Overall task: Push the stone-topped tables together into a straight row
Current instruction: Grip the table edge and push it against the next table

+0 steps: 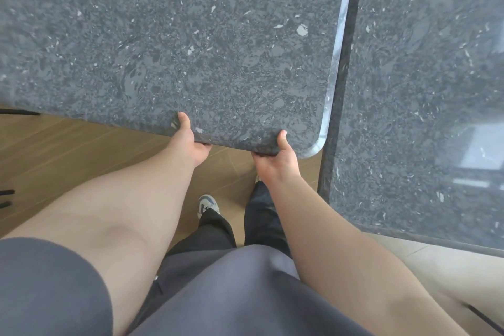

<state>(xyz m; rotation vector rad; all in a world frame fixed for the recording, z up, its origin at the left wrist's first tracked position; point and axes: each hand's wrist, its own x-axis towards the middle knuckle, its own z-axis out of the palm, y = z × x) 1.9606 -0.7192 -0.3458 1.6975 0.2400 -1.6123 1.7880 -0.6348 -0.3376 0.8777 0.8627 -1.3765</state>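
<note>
I had both hands on the near edge of the left worktop [169,35]. The left hand [191,144] grasped that edge with its thumb on the stone and its fingers hooked underneath; the right hand [278,158] held the same edge closer to the rounded corner, thumb on top, fingers hidden below. Neither was released or clenched on nothing.

The right worktop [425,90] lay just beside the left one, a dark seam running between their long sides. Whether the two sides touched along the whole seam I could not tell. The near edges were plainly out of line: the right worktop reached much nearer to me than the left, whose corner stopped well short.

I judged the step in hand to be squaring the left worktop to its neighbour, with the closing of the gap mostly done. The next move, as I read it, called for drawing the gripped edge toward me and slightly right, so the near edges came flush, keeping the pull even across both hands to avoid skewing it. My shoe [208,206] stood on the floor [68,150] under the edge, worth minding.
</note>
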